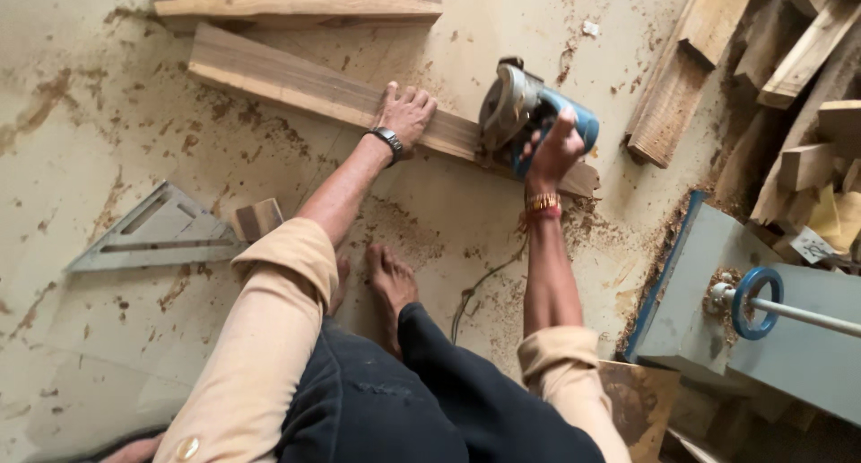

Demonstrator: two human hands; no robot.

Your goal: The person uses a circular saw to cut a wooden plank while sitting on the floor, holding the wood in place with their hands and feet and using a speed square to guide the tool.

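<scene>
Plank (314,86): flat on floor, far centre. Left hand (405,113): spread flat, pressing plank; keep clear of the cut line. Right hand (552,149): closed around saw (525,113) at plank's right end; guide steadily.

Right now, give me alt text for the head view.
Right hand grips a blue circular saw on a long wooden plank lying on the dusty floor; left hand presses the plank flat. A metal triangular square lies nearby.

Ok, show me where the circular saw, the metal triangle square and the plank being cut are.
circular saw (518,113), head view, on its grey guard.
metal triangle square (157,233), head view, on its middle bar.
plank (296,82), head view, on its bare top face.
</scene>
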